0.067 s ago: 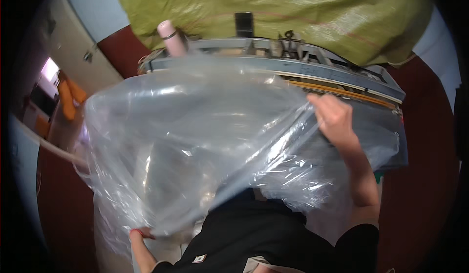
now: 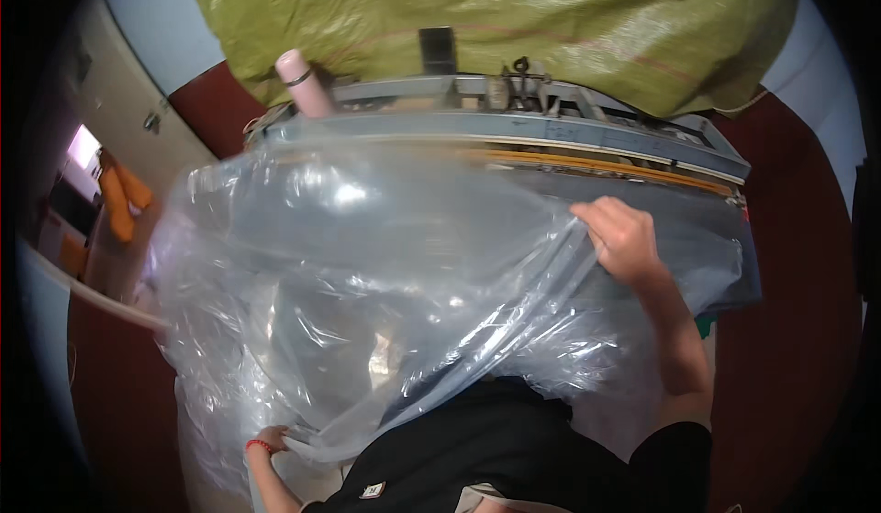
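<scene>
A large sheet of clear plastic film (image 2: 385,238) spreads before me, wrinkled and shiny, over much of the grey work surface. My right hand (image 2: 621,236) is closed on its gathered edge at the right, above the surface. Low at the left, my left hand (image 2: 270,439), with a red band at the wrist, pinches another part of the same edge near my body. Between the two hands the film hangs in a slanting fold across my front. More loose film bunches under my right forearm and at the far left.
Behind the film runs a long grey metal frame (image 2: 587,131) with an orange strip (image 2: 624,166). A pink bottle (image 2: 304,83), a black box-shaped object (image 2: 438,51) and scissors-like tools (image 2: 523,86) stand along it. A yellow-green tarp (image 2: 514,17) covers the back; a door (image 2: 119,82) is at left.
The film's far side has sunk lower and nearer to me, uncovering more of the metal frame. My right hand has come down slightly; both hands keep their hold.
</scene>
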Demonstrator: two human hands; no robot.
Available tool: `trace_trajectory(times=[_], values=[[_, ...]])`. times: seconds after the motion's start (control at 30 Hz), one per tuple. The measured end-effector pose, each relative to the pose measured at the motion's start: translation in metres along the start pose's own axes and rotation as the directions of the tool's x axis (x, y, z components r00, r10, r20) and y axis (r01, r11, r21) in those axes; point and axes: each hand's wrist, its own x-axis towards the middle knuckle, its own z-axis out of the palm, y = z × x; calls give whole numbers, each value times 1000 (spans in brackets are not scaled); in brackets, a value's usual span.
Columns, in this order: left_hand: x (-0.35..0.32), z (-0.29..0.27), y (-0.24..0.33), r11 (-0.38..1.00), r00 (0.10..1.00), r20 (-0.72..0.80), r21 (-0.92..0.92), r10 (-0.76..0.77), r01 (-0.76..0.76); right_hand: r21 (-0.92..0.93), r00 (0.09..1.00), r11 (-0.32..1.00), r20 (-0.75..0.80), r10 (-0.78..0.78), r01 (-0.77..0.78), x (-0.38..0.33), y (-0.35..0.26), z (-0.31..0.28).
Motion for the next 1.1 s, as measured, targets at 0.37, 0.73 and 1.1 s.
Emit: trace_trajectory(times=[0.37, 0.73, 1.1], values=[[107, -127, 419, 329, 329, -1, 21, 944, -944, 58, 956, 955, -12, 293, -292, -97, -5, -71], [187, -58, 569, 212, 670, 107, -974, 735, -78, 384, 693, 675, 671, 264, -629, -138, 10, -142], [144, -28, 648, 110, 640, -201, -905, 742, -411, 160, 929, 930, 225, 293, -332, -52, -30, -16]])
